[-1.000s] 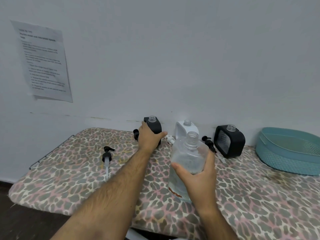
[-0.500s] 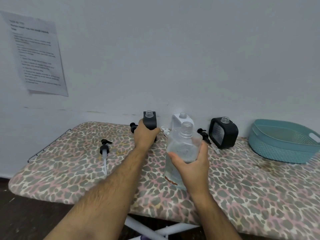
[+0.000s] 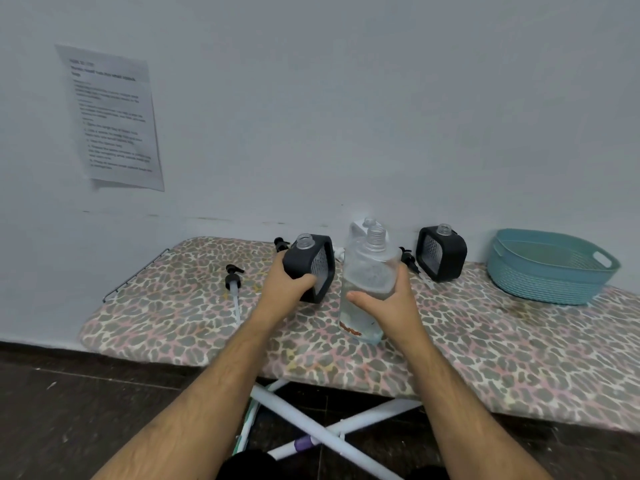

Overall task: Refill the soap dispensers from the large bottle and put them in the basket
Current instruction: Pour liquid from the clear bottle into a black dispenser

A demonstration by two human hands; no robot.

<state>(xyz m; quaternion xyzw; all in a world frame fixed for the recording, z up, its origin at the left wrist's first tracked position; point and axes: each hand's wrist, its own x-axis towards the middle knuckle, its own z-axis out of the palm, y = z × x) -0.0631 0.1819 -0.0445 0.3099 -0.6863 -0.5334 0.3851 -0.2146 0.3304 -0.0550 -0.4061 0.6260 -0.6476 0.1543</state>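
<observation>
My left hand grips a black square soap dispenser with an open clear neck, tilted and pulled toward me. Beside it my right hand holds the large clear bottle, uncapped, with a little liquid at its bottom. Behind that bottle a white dispenser stands by the wall, mostly hidden. A second black dispenser stands open-necked to the right. The teal basket sits at the far right with nothing visible inside.
A pump head with its tube lies left of my hands on the leopard-print ironing board. Other pump heads lie near the wall between the dispensers. A printed sheet hangs on the wall. White crossed legs show below.
My left hand has lifted the black dispenser away from the wall and drawn it closer, turning its mesh face toward the bottle. My right hand still holds the large bottle.
</observation>
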